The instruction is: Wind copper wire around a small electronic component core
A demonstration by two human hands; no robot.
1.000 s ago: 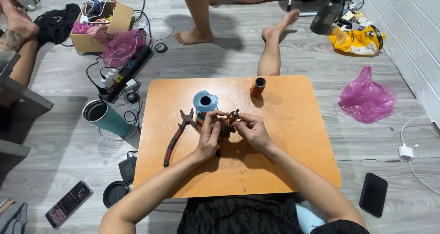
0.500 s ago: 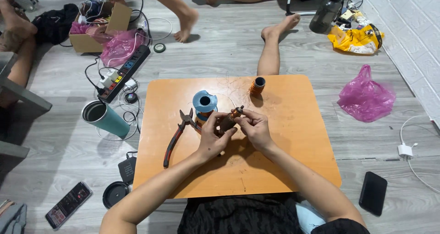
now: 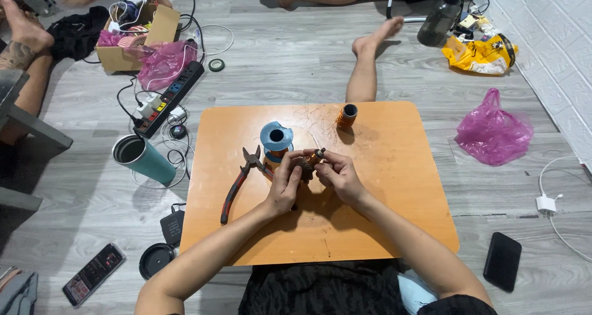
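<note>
A small copper-wound part (image 3: pixel 310 160), brownish with a short stub at its upper end, sits between both hands above the middle of the desk (image 3: pixel 394 229). The left hand (image 3: pixel 285 182) is closed on its lower end, fingers wrapped round; the right hand (image 3: pixel 336 173) pinches the upper end between thumb and fingertips. To work it well, the left hand would best keep the body from turning while the right does the fine fingering, with both wrists low over the desk for steadiness. Just behind the hands stands a blue spool (image 3: pixel 275 138), toward the far edge. Red-handled pliers (image 3: pixel 242 180) lie left of the hands, pointing at the spool. A smaller copper wire spool (image 3: pixel 347 115) stands near the far edge.
</note>
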